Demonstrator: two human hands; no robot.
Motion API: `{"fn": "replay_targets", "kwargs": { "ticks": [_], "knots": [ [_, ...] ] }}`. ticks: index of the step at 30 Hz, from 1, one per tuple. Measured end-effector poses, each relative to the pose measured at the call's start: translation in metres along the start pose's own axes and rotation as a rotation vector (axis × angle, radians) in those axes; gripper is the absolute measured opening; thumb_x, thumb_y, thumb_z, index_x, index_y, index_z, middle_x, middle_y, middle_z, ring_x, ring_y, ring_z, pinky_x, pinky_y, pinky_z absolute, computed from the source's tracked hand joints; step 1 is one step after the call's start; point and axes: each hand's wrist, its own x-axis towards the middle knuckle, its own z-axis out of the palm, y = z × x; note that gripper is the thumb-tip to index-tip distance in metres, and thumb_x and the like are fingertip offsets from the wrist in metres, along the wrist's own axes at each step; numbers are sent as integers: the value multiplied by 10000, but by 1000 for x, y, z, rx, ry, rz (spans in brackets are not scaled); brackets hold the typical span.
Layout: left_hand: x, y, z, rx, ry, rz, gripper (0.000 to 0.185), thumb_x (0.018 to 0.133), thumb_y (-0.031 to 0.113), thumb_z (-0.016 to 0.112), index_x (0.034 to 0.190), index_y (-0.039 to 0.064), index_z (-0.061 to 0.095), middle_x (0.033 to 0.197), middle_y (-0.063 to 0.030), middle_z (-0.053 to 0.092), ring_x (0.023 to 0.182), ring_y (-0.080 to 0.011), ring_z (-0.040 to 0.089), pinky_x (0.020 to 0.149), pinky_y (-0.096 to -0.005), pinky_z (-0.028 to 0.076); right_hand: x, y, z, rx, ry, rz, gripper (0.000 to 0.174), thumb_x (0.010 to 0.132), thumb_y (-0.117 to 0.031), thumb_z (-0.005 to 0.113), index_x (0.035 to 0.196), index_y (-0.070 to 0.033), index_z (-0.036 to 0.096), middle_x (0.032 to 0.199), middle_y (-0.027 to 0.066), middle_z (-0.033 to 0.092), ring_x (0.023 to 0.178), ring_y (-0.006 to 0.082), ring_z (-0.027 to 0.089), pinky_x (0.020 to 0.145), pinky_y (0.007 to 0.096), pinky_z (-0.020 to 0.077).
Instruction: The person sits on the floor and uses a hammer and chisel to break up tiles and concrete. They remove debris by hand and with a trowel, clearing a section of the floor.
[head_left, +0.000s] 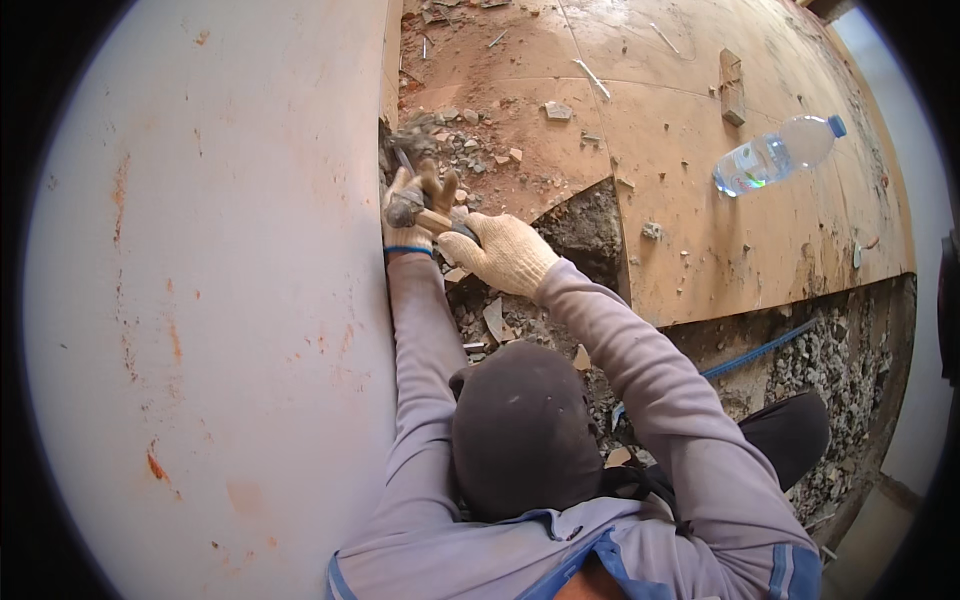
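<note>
My left hand (437, 193), in a cream knit glove with a blue cuff edge, is low against the white wall. It grips a metal chisel (403, 160), whose shaft points into a broken gap at the wall's foot; the hand partly hides it. My right hand (504, 251), also gloved, is closed around the dark grip of a hammer with a wooden handle (433, 221). The hammer's metal head (405, 208) lies over the left hand in this view; whether it touches the chisel cannot be told. Grey rubble (461, 150) lies beside the chisel, with some blurred.
The white wall (225, 262) stands close on the left. Tan floor tiles (697, 247) end at a broken-out strip of rubble (840, 360) with a blue corrugated conduit (757, 351). A plastic bottle (772, 159) and a block (731, 86) lie right. My dark-clothed knee (525, 435) is below.
</note>
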Motion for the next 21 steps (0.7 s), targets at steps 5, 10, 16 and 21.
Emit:
{"fn": "replay_targets", "kwargs": {
  "ticks": [5, 10, 16, 21],
  "knots": [
    [-17, -20, -10, 364, 136, 10, 489, 1152, 429, 406, 1163, -22, 594, 824, -63, 604, 667, -213, 656, 684, -458, 627, -48, 11, -14, 136, -73, 153, 570, 1035, -511, 593, 1113, 48, 672, 849, 267, 717, 849, 448, 713, 742, 487, 544],
    [-46, -70, 27, 667, 88, -42, 370, 1144, 340, 455, 1131, -10, 576, 751, 20, 564, 598, -109, 566, 584, -316, 547, -115, 51, -39, 285, 147, 511, 485, 1037, -419, 616, 1215, 30, 658, 917, 131, 721, 827, 199, 689, 763, 386, 555],
    [-10, -56, 92, 1160, 174, 221, 232, 1116, 274, 519, 988, 92, 582, 699, 38, 491, 559, -100, 495, 536, -332, 495, -125, 135, -126, -343, 378, 547, 389, 864, -296, 689, 1189, -83, 667, 954, 238, 756, 956, 413, 744, 858, 510, 566],
    [-38, -57, 111, 1006, 130, 283, 165, 1101, 210, 579, 971, 110, 594, 662, 75, 351, 531, -66, 348, 577, -338, 512, -178, 210, -171, -488, 456, 741, 380, 837, -310, 688, 1162, -117, 649, 984, 222, 761, 977, 426, 735, 867, 538, 558]
  ]
}}
